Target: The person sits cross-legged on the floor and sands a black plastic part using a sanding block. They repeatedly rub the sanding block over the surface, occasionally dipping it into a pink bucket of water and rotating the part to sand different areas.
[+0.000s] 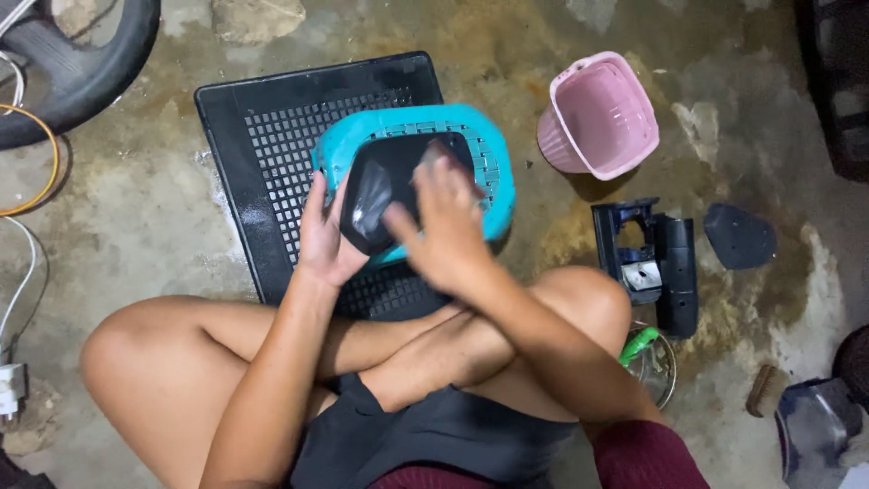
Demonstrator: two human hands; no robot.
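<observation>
I sit cross-legged on a stained concrete floor. My left hand point(323, 237) grips the left edge of a glossy black plastic panel point(380, 186), holding it over a turquoise perforated basket point(493, 172). My right hand point(446, 226) presses on the panel's right side; it is blurred, and a small pale thing under its fingers is too unclear to name. The basket rests on a black grid tray point(272, 136) lying flat on the floor.
A pink plastic pot point(602, 118) lies tipped at the upper right. A dark blue appliance housing point(656, 263) and a dark flat cover point(740, 235) lie to the right. A tyre point(81, 63) and cables point(27, 263) are at the left. A green-handled thing point(639, 345) sits by my knee.
</observation>
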